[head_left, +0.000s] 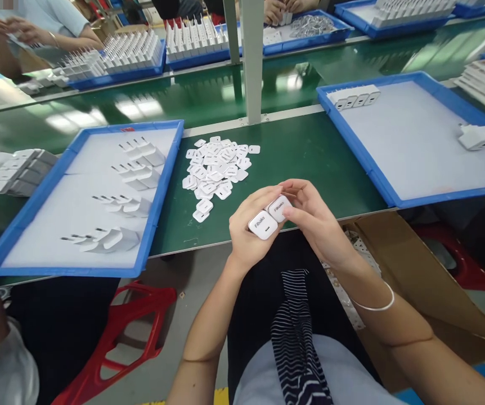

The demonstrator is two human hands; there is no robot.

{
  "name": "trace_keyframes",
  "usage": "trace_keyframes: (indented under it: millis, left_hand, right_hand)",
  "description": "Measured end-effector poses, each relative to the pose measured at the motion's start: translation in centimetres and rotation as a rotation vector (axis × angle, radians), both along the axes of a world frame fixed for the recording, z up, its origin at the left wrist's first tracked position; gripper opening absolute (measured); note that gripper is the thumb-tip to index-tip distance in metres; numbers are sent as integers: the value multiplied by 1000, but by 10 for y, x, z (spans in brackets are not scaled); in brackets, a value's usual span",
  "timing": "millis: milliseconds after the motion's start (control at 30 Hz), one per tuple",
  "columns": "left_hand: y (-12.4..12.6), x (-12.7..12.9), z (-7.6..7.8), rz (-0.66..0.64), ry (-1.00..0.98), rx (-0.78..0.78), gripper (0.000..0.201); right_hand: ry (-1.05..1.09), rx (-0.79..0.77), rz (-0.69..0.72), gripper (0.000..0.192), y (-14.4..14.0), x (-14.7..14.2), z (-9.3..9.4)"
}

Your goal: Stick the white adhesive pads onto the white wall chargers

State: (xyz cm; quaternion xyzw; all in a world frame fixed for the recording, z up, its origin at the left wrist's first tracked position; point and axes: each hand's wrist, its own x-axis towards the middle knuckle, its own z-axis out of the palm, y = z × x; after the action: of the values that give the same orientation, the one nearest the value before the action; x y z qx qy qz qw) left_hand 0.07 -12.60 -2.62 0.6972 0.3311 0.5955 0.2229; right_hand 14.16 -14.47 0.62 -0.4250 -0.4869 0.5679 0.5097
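Note:
My left hand point(243, 233) is closed round two white plug chargers side by side, their end faces turned up toward me. The nearer charger point(263, 225) shows the print "Fibaks" and a small dark port slot. On the other charger point(278, 207) rests the thumb of my right hand point(316, 225), its fingers curled round the far side. The prongs of both chargers are hidden. Beyond my left hand, a loose pile of small white face plates point(217, 166) lies on the green table point(293, 152), several of them printed and slotted.
A blue-rimmed tray point(152, 225) at left holds several rows of pronged chargers point(122, 239). The right tray point(352, 152) holds a charger row point(358, 97) and a separate charger point(479, 136). A white post point(251, 62) rises behind the pile. Co-workers sit opposite and at left.

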Motion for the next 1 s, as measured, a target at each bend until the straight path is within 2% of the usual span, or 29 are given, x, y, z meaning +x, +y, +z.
trace_keyframes:
  millis: [167,333,467,633,1000]
  left_hand:
    - [-1,3,-3,200,79,169,30]
    - [2,3,-7,253,92,286,36]
    - [1,2,-9,280,122,286,35]
    - [1,3,-8,271,82,302,38]
    - [-2,7,-6,320,96,247,37]
  right_hand:
    - [112,-90,52,45,-11,-16,7]
    - [139,-82,1,47,-13,-32,6]
    - [134,-69,-16,45,-13,-38,4]
    - [224,-55,-25,43,-15,-41,2]
    - [240,80,-101,35,-17,-47,-5]
